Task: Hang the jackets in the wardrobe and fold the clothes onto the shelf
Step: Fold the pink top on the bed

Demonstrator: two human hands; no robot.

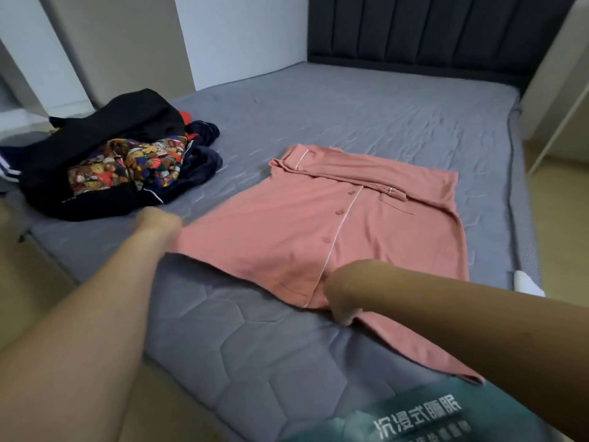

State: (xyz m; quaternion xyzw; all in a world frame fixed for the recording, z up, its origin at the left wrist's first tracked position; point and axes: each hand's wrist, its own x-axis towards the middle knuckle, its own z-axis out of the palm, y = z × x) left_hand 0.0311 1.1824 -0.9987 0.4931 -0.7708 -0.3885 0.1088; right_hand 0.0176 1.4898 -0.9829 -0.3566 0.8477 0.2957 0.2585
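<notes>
A pink button-up pajama shirt (360, 224) lies spread flat on the grey mattress (255, 333), front up, one sleeve folded across its chest. My left hand (157, 220) grips the shirt's left hem corner, fingers curled under the cloth. My right hand (342, 298) grips the near hem at the button placket; its fingers are hidden under the fabric. A pile of unfolded clothes (114, 157), with a black garment, a bear-print piece and dark blue items, sits at the mattress's left edge.
A dark padded headboard (430, 30) stands at the far end of the bed. White walls and a beige panel rise behind the pile. A teal label with white writing (414, 419) covers the mattress's near corner. Floor shows at the right.
</notes>
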